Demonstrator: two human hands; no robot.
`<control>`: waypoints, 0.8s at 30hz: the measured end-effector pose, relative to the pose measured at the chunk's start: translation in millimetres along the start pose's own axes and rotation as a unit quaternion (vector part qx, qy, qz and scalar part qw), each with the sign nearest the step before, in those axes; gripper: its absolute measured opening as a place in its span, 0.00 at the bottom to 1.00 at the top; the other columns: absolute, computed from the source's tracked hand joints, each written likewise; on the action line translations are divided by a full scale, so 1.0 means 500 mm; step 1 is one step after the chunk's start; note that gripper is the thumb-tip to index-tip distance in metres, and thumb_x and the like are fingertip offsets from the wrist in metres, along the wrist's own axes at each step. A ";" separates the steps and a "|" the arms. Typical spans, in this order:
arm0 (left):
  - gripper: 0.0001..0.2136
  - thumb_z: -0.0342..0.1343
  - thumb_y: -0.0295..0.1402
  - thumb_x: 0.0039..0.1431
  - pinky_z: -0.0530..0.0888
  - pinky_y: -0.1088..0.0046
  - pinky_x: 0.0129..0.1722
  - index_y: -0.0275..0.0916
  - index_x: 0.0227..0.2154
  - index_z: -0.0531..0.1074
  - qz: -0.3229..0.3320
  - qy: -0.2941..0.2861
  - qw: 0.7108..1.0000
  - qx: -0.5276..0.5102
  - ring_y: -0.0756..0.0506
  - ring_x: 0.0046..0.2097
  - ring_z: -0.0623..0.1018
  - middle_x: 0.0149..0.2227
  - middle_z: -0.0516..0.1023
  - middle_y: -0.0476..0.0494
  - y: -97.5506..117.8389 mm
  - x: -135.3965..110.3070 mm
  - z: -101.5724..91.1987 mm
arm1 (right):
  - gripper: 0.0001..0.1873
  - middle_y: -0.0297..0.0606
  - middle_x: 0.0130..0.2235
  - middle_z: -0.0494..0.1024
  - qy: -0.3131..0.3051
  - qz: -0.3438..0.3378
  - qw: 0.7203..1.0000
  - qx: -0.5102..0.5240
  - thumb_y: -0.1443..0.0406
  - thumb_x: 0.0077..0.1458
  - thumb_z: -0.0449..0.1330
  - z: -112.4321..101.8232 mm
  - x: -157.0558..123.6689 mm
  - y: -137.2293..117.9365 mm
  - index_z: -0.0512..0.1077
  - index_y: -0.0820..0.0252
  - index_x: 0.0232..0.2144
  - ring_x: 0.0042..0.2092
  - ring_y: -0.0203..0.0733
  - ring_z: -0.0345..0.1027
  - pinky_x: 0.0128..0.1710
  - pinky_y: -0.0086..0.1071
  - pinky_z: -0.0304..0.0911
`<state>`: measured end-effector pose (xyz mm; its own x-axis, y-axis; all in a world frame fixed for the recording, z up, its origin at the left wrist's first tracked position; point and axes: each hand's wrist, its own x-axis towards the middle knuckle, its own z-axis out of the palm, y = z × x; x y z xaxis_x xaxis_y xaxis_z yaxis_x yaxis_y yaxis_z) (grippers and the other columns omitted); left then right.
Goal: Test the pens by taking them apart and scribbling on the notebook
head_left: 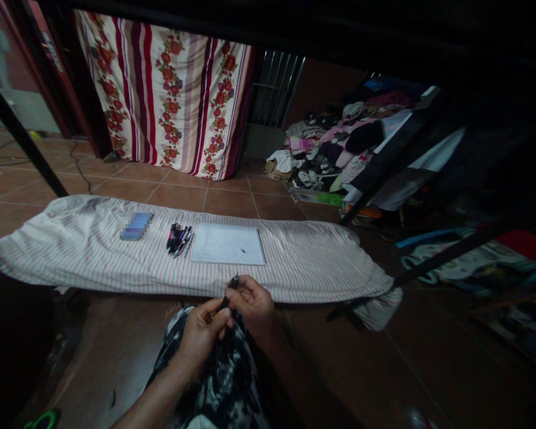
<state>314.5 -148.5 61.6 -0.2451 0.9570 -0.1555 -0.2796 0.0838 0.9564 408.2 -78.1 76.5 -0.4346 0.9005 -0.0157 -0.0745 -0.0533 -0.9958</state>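
Both hands meet above my lap, just in front of the cloth-covered surface. Between them is a dark pen (233, 283), tilted with its pointed tip up. My left hand (204, 326) pinches its lower part, while my right hand (252, 302) grips it near the tip. Beyond my hands a spiral notebook (227, 241) lies open on the striped cloth (312, 256). A small dark piece (243, 251) rests on its page, too small to name. Several pens (178, 239) lie in a bunch left of the notebook.
A blurred blue rectangular object (136, 226) lies left of the pens. Dark slanted bars (22, 131) frame both sides. A floral curtain (170, 101) hangs behind, with a heap of clothes (335, 143) to its right. Something green (44, 419) is on the floor at lower left.
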 end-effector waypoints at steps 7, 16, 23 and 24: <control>0.14 0.59 0.40 0.46 0.53 0.78 0.21 0.32 0.29 0.73 -0.026 -0.052 0.997 -0.042 0.56 0.19 0.59 0.18 0.67 0.53 0.010 -0.005 -0.011 | 0.20 0.39 0.39 0.76 -0.098 0.053 0.989 0.099 0.60 0.43 0.64 -0.019 -0.005 -0.031 0.72 0.60 0.40 0.25 0.28 0.63 0.25 0.25 0.59; 0.13 0.58 0.40 0.47 0.52 0.78 0.21 0.32 0.27 0.72 -0.021 -0.046 0.998 -0.023 0.56 0.19 0.59 0.18 0.66 0.53 0.001 0.001 -0.010 | 0.16 0.37 0.30 0.77 -0.050 0.074 0.994 0.070 0.58 0.40 0.65 -0.018 -0.007 -0.028 0.75 0.63 0.31 0.24 0.31 0.65 0.25 0.26 0.61; 0.14 0.58 0.42 0.47 0.52 0.78 0.21 0.33 0.23 0.71 -0.016 -0.037 0.999 -0.016 0.56 0.18 0.57 0.16 0.64 0.54 -0.005 0.000 -0.002 | 0.13 0.29 0.22 0.70 -0.004 0.032 0.998 0.053 0.60 0.41 0.65 -0.010 -0.002 0.007 0.70 0.62 0.28 0.22 0.29 0.61 0.22 0.24 0.57; 0.14 0.58 0.42 0.47 0.51 0.78 0.21 0.33 0.22 0.70 -0.017 -0.040 0.999 -0.016 0.56 0.18 0.57 0.16 0.64 0.54 -0.006 0.000 -0.002 | 0.13 0.28 0.22 0.69 -0.006 0.029 0.998 0.058 0.60 0.41 0.65 -0.010 -0.002 0.010 0.69 0.61 0.27 0.22 0.29 0.61 0.22 0.23 0.57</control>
<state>314.3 -149.2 58.2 -0.1608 0.9728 -0.1669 -0.3167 0.1093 0.9422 412.8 -76.8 71.1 -0.4527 0.8888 -0.0713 -0.1511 -0.1553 -0.9762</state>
